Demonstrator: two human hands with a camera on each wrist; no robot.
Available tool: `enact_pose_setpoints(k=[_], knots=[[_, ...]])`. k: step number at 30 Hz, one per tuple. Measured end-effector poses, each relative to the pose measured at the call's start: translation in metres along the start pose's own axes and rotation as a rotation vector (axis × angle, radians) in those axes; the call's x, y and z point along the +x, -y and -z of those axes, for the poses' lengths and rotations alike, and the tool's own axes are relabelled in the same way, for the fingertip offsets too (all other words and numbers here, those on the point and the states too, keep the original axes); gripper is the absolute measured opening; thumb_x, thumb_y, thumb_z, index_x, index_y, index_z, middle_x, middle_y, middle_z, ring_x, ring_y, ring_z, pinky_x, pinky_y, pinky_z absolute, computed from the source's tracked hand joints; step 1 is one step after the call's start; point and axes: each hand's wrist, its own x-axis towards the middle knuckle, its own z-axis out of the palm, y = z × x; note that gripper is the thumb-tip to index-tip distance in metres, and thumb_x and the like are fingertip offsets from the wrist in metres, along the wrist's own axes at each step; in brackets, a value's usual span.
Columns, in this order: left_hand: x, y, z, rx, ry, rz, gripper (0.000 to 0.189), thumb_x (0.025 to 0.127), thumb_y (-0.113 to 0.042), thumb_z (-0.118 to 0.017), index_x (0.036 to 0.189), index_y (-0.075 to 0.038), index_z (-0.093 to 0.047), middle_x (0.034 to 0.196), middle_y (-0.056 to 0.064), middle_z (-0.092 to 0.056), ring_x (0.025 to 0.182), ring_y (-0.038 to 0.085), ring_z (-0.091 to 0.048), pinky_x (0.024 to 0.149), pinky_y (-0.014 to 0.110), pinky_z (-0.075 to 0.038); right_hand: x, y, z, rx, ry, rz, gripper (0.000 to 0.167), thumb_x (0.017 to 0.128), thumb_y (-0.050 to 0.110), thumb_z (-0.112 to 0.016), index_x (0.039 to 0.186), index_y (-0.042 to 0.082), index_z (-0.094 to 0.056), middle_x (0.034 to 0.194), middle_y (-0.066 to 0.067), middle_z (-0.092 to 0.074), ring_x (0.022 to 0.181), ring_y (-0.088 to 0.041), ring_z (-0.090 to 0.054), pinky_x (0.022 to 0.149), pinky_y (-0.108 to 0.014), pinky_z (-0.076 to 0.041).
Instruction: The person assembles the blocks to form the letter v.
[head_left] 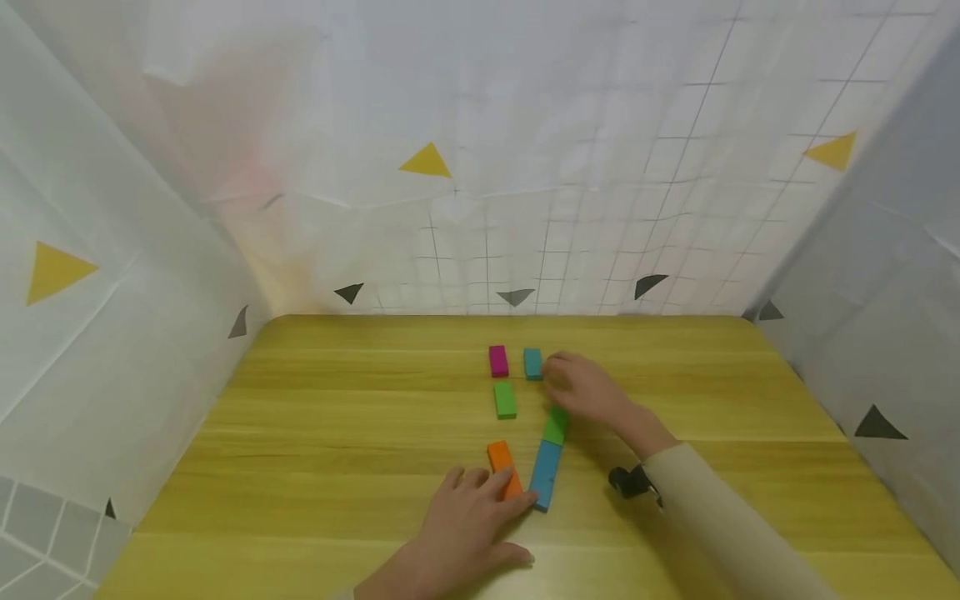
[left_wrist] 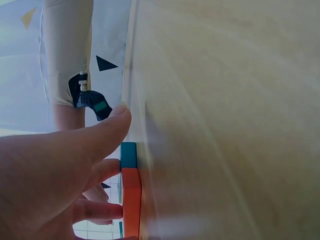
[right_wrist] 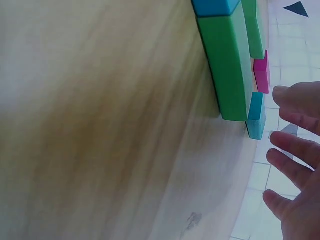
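Observation:
In the head view my left hand [head_left: 463, 527] spreads over the near blocks. Its fingers touch the orange block [head_left: 498, 455] and the near end of the blue block [head_left: 546, 471]; the left wrist view shows fingertips on top of the orange block [left_wrist: 131, 200], thumb held apart. The blue block meets a green block [head_left: 555, 427] end to end. My right hand [head_left: 587, 390] hovers just beyond that green block, beside a teal block [head_left: 532, 363]. In the right wrist view its fingers are loosely bent with nothing between them, the teal block [right_wrist: 256, 117] nearby.
A magenta block [head_left: 498, 361] and a second green block [head_left: 505, 401] lie in line left of the teal one. The wooden table [head_left: 337, 417] ends at white patterned sheets [head_left: 480, 225] at the back and sides. A black wrist camera [head_left: 630, 482] hangs under the right sleeve.

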Motion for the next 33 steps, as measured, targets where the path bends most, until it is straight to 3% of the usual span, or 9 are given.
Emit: enact_pose_setpoints(k=[6,15,25,33], knots=[[0.001,0.001,-0.001,0.014,-0.013,-0.001,0.071,0.082,-0.079,-0.049,0.145,-0.046,-0.045,0.147,0.0,-0.052,0.119,0.026,-0.056,0.101,0.058,-0.044,0.013,-0.003,-0.001,0.006,0.016,-0.031,0.027,0.086,0.013,-0.07,0.112,0.005,-0.068,0.12,-0.013,-0.066,0.113,-0.032,-0.061,0.101,-0.05,-0.049],[0.001,0.001,0.001,-0.051,0.044,0.012,0.071,0.083,-0.079,-0.049,0.146,-0.047,-0.042,0.151,0.0,-0.048,0.124,0.028,-0.054,0.104,0.061,-0.041,0.023,-0.005,0.003,-0.07,0.043,-0.018,0.032,0.085,0.014,-0.069,0.115,0.004,-0.068,0.124,-0.015,-0.066,0.113,-0.035,-0.062,0.102,-0.051,-0.049],[0.001,0.002,0.005,-0.036,0.03,0.007,0.07,0.083,-0.077,-0.05,0.146,-0.047,-0.043,0.15,-0.001,-0.049,0.122,0.027,-0.054,0.103,0.06,-0.042,0.037,-0.007,0.004,-0.076,0.122,-0.032,0.04,0.087,0.015,-0.068,0.125,0.003,-0.064,0.135,-0.018,-0.06,0.125,-0.038,-0.056,0.108,-0.053,-0.044],[0.002,0.001,0.005,-0.062,0.09,0.012,0.07,0.084,-0.077,-0.05,0.146,-0.049,-0.04,0.151,0.0,-0.048,0.125,0.027,-0.052,0.104,0.06,-0.041,0.04,-0.005,-0.003,-0.074,0.163,-0.044,0.039,0.088,0.016,-0.067,0.125,0.003,-0.064,0.14,-0.019,-0.056,0.129,-0.039,-0.052,0.11,-0.054,-0.041]])
